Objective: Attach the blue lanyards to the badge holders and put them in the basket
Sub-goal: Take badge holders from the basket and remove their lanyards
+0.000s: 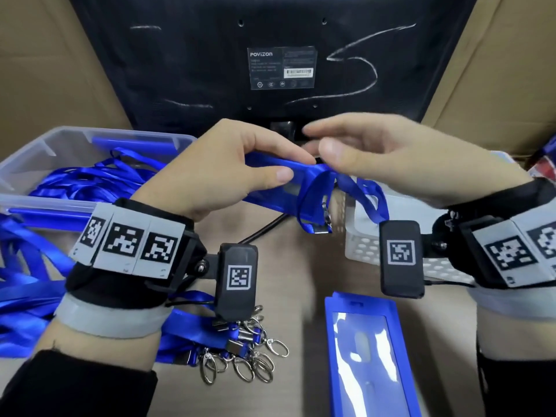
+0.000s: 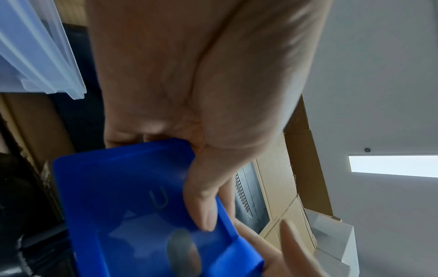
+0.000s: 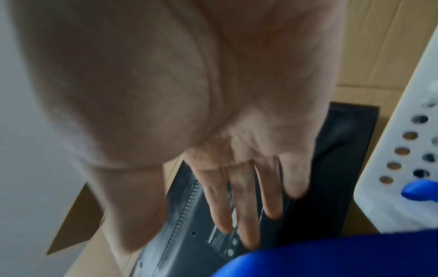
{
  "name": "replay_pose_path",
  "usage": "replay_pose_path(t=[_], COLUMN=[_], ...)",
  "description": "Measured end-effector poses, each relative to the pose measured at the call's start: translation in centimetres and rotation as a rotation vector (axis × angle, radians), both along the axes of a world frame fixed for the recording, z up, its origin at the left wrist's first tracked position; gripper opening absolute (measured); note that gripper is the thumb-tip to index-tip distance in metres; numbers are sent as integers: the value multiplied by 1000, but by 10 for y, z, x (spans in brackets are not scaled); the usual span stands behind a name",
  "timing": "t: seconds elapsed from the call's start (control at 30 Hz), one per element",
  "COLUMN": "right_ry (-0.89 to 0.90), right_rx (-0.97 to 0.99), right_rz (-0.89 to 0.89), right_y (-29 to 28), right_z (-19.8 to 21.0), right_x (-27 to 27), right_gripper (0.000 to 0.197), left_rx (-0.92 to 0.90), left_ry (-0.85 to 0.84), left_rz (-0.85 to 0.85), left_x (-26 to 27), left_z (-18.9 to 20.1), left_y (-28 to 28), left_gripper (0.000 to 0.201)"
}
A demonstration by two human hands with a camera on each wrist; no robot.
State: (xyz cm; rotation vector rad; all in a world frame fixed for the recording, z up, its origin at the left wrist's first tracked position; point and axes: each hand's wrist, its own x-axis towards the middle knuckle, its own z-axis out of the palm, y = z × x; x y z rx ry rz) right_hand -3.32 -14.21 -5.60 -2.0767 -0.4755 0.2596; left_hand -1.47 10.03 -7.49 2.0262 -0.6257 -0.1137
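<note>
My left hand (image 1: 288,167) pinches a blue badge holder (image 1: 270,191) between thumb and fingers and holds it level above the table. The thumb (image 2: 201,211) lies on the holder's face (image 2: 130,206). A blue lanyard (image 1: 316,194) is looped around the holder's right end, and its metal clasp (image 1: 326,219) hangs below. My right hand (image 1: 322,142) hovers just over that end with straight fingers (image 3: 237,202), gripping nothing. Whether its thumb touches the ribbon is unclear. The white perforated basket (image 1: 364,251) stands below, to the right.
A second blue badge holder (image 1: 370,356) lies on the table near me. A pile of lanyards with metal clasps (image 1: 240,356) lies under my left wrist. A clear bin (image 1: 39,145) of lanyards stands at left. A black monitor back (image 1: 270,70) leans behind, between cardboard walls.
</note>
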Motion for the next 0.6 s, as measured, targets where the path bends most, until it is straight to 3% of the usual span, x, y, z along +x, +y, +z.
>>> replay_pose_path(t=[0.1,0.23,0.33,0.4,0.47,0.53,0.6], right_ry=[39,-98,-143,-137,-163,-143,-67], right_rx=[-117,-225,-330,-293,-237,-153,-152], right_rz=[144,-20,-239,-445,-542,-451,-188], right_y=[3,-8,-14,-19,-21,-17,-10], right_z=[-1,-1,-2,-6,-6,0,6], right_x=[-2,2,4,9,12,6,-1], right_gripper=[45,12,35,40,58,53,39], left_rx=[34,25,-1,-12,-24,-56,-91], left_ry=[0,8,38,56,53,45,27], left_rz=[-42,49,145,169,162,137,107], left_x=[0,4,8,8,8,8,8], left_z=[-1,-4,-7,-7,-6,-6,-5], left_y=[-2,1,5,6,6,5,3], left_gripper=[26,25,26,26,26,26,26])
